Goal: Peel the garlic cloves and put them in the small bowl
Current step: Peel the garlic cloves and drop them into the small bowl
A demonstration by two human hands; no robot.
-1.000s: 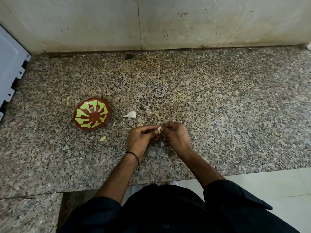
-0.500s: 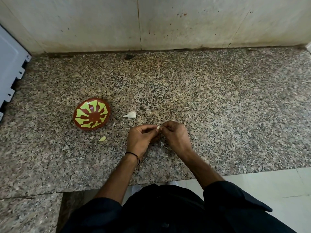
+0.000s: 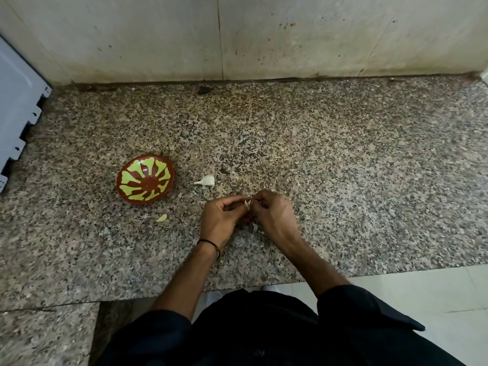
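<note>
Head view, looking down on a speckled granite desk (image 3: 343, 180). The two hands meet over its near half, fingertips facing each other.

Left hand (image 3: 220, 219): the fingers (image 3: 233, 200) are curled inward, thumb and forefinger closed to a tight pinch on a pale garlic clove (image 3: 247, 204). A black thread band (image 3: 208, 243) circles the wrist.

Right hand (image 3: 276, 216): the fingers (image 3: 260, 198) are curled the same way and pinch the same clove from the opposite side. This hand is slightly blurred.

The clove sits between the two sets of fingertips, raised off the desk. Only a thin sliver of it shows; how much skin remains on it cannot be told.

Just below the fingertips, in the gap between the palms, a whitish scrap of skin (image 3: 254, 227) lies on the desk, mostly hidden by the hands.

Left of and slightly beyond the left fingers lies an unpeeled garlic piece (image 3: 206, 180) with a pointed tail, near them but apart. Further left stands the small bowl (image 3: 145, 180), brown with a green radial pattern, well apart from the fingers. A peeled clove (image 3: 161, 218) lies on the desk to the left of the left hand, nearer the viewer than the bowl and outside it.

Beyond the fingers a stained tiled wall (image 3: 290, 35) bounds the desk; a pale notched panel (image 3: 18, 109) stands at far left. Black sleeves (image 3: 364, 310) cover both forearms near the viewer.
</note>
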